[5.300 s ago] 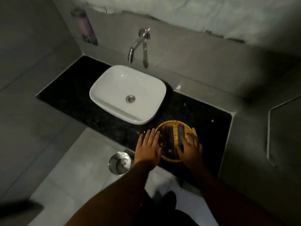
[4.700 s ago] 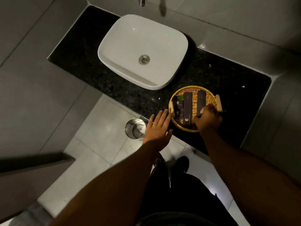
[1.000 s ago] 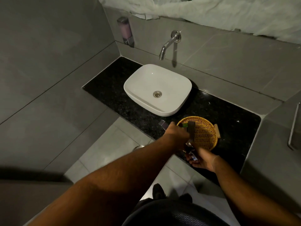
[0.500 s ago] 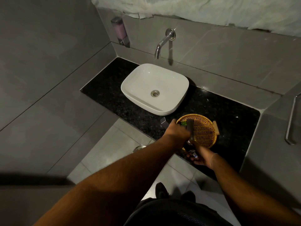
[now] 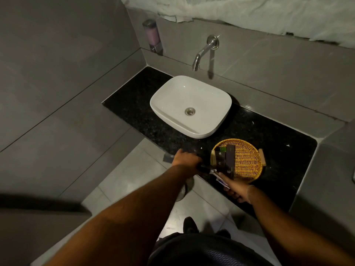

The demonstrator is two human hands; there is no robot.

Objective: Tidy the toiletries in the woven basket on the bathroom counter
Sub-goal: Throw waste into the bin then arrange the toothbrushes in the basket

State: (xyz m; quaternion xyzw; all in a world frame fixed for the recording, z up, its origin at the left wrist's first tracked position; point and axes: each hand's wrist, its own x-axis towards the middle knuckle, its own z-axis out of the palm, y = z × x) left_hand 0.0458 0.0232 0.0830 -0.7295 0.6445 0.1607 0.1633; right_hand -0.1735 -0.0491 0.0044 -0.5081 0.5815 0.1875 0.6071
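The round woven basket (image 5: 245, 160) stands on the black counter (image 5: 134, 114), right of the basin. In its left part lie a long dark box (image 5: 230, 160) and small dark bottles (image 5: 219, 157), one with a green cap. A tan wooden piece (image 5: 262, 159) sits against its right rim. My left hand (image 5: 185, 158) rests at the counter's front edge, left of the basket, fingers curled around a dark toiletry item (image 5: 204, 168). Below the basket's front rim, my right hand (image 5: 237, 191) holds a small white tube (image 5: 221, 178) with coloured print.
A white basin (image 5: 211, 96) sits mid-counter under a wall faucet (image 5: 199, 54). A soap dispenser (image 5: 152, 35) hangs in the left corner. A raised grey ledge (image 5: 326, 169) bounds the counter's right end. A metal bin (image 5: 183, 190) stands on the floor below my left wrist.
My left hand has moved left off the basket's rim, and the long dark box it held now lies in the basket. My right hand stays below the basket with the white tube.
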